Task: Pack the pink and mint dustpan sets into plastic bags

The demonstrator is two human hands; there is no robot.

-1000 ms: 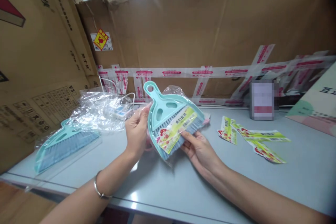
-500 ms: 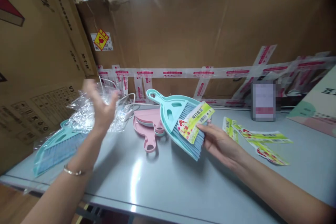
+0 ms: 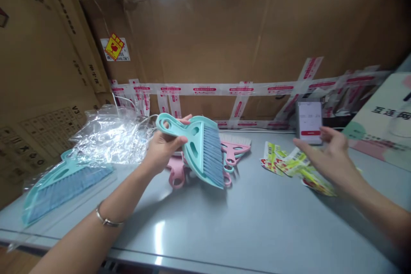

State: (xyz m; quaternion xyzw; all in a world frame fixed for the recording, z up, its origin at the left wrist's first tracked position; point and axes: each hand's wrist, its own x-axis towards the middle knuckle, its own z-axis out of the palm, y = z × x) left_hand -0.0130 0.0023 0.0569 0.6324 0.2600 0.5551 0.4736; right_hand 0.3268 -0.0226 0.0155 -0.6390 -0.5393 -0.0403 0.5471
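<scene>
Your left hand is closed around the handle of the teal brush and holds it clear of the grey table. The brush's long axis runs from the handle's hanging hole at upper left down to the bristle edge at lower right. The body is smooth moulded plastic and fan-shaped, with dense, straight grey-blue bristles. Your right hand is open with its fingers loosely extended and grips nothing. It hovers just over the paper labels, thin glossy yellow-green strips lying flat, well to the right of the brush. This hand is plainly the nearer to them; blur hides whether it touches them. A phone stands just beyond it. Pink dustpans lie under and behind the brush. Crumpled clear bags and a bagged brush lie to the left.
</scene>
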